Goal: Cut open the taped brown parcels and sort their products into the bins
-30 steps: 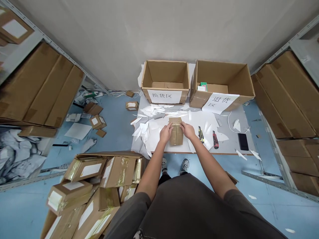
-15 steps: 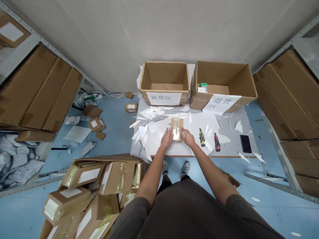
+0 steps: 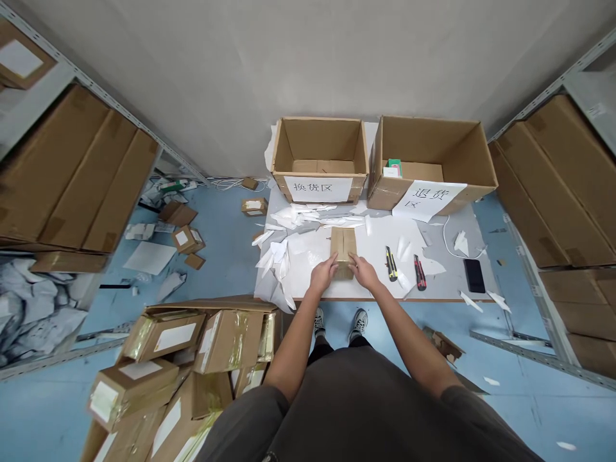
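Note:
On the white-covered table sits a small brown cardboard box [image 3: 343, 240], its upper face showing a lengthwise seam. My left hand [image 3: 324, 274] grips the near left part of the box, fingertips on its top edge. Opposite it, my right hand [image 3: 364, 273] holds the near right part in the same way. The undersides of the fingers and thumbs are partly hidden. To the right of my right hand lie a yellow-and-black utility knife [image 3: 391, 264] and a red-and-black utility knife [image 3: 419, 273].
Two open cartons with handwritten signs, a left carton [image 3: 320, 183] and a right carton [image 3: 433, 196], stand at the table's back. Paper scraps [image 3: 276, 263] litter the left side; a phone [image 3: 474, 276] lies right. A large carton of taped parcels [image 3: 226, 343] stands at lower left.
The box's shiny taped face no longer points up; a plainer face with a seam shows instead. Both hands have moved slightly inward, with fingers now over the box's near edges.

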`<state>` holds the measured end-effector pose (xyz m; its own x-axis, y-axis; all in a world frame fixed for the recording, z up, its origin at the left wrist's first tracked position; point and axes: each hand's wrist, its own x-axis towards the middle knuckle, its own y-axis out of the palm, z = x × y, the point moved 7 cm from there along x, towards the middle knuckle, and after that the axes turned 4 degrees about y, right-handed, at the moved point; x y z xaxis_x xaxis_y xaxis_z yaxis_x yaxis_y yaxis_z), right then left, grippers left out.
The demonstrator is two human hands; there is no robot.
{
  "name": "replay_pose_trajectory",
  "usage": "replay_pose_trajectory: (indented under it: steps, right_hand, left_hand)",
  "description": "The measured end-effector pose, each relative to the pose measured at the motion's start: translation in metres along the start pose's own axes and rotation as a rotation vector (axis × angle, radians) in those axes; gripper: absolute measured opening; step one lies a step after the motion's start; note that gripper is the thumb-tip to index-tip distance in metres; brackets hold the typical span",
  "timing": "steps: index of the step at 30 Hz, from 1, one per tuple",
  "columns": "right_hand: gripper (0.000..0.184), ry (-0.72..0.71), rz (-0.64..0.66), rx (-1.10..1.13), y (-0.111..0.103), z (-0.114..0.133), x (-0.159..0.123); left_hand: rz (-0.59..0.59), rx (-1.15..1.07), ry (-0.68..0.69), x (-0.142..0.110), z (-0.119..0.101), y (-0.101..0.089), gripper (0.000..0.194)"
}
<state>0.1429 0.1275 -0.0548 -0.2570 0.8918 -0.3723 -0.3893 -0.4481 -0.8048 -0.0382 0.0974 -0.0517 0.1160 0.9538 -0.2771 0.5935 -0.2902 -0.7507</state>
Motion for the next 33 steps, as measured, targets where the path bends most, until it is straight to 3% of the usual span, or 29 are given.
replay_pose_trajectory:
  steps: [3,5,9,12,17,21,25,28,33]
  right_hand:
    - [0.051,-0.077,-0.035,0.0,-0.034,0.011,0.014]
    - [0.05,-0.064,-0.033,-0.01,-0.046,0.016,0.03]
    - [0.051,0.023,-0.024,-0.034,-0.049,0.018,0.059]
    - [0.055,0.051,-0.037,-0.018,-0.046,0.013,0.063]
    - [0.065,0.003,-0.109,0.057,-0.042,-0.003,0.035]
    - [0.074,-0.078,-0.04,0.139,-0.016,-0.01,0.007]
    - [0.082,-0.104,-0.059,0.174,0.0,-0.006,-0.003]
    - [0.073,-0.087,-0.057,0.176,-0.002,-0.003,-0.003]
    - [0.051,-0.09,-0.06,0.103,-0.031,0.003,0.009]
  left_hand:
    - [-0.062,0.085,-0.048,0.012,-0.011,-0.031,0.054]
    - [-0.064,0.097,-0.085,0.026,-0.015,-0.04,0.055]
    - [-0.03,-0.013,-0.144,0.055,-0.013,-0.035,0.058]
    - [-0.046,-0.116,-0.169,0.062,-0.005,-0.03,0.063]
    - [-0.128,-0.188,-0.069,0.035,0.006,-0.026,0.069]
    - [-0.152,-0.265,0.111,0.006,0.001,-0.007,0.071]
    - [-0.181,-0.319,0.128,-0.001,0.0,0.005,0.072]
    - [-0.163,-0.271,0.177,0.0,-0.003,0.0,0.073]
    - [-0.189,-0.213,0.125,0.006,-0.003,-0.027,0.052]
